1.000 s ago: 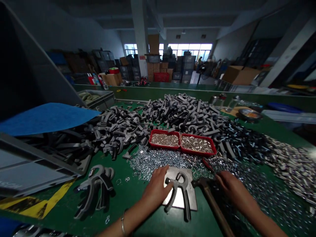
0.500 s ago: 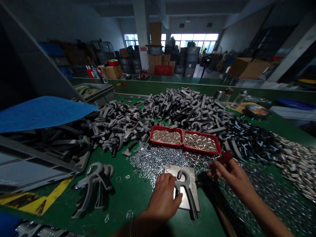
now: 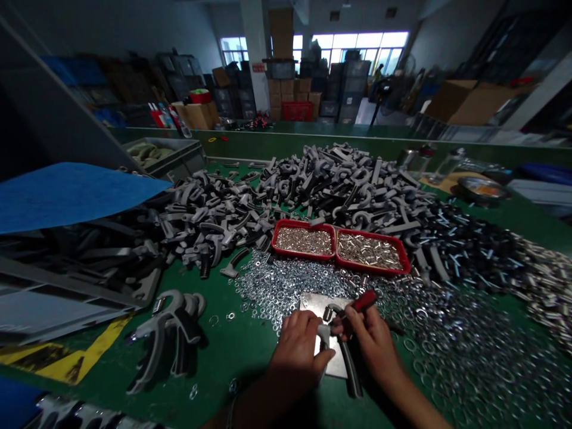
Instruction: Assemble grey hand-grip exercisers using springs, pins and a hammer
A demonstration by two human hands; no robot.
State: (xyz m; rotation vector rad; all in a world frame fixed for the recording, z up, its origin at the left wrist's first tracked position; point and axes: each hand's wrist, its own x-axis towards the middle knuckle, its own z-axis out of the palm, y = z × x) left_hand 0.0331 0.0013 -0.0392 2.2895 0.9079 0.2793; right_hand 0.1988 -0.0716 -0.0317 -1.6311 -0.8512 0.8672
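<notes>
My left hand (image 3: 297,351) is closed around one arm of a grey and black hand grip strengthener (image 3: 351,369), which lies on a metal plate (image 3: 308,302). A coil spring shows at the top of the strengthener. In my right hand (image 3: 373,342) is a red-handled tool (image 3: 365,301), its handle sticking up above the fingers. The tool's working end is hidden at my fingertips, which are close to the spring. Small metal washers (image 3: 268,292) are spread behind the plate.
Two red trays (image 3: 304,255) of small metal parts stand behind the washers. Grey handles (image 3: 330,190) are heaped beyond them. Several assembled strengtheners (image 3: 167,328) lie at left, beside a grey crate (image 3: 58,304). Black parts (image 3: 465,250) and metal pins (image 3: 545,280) are piled at right.
My right hand has moved left with the red-handled tool, from beside the plate to over the strengthener. My left hand stays on the strengthener. The view has tipped down slightly.
</notes>
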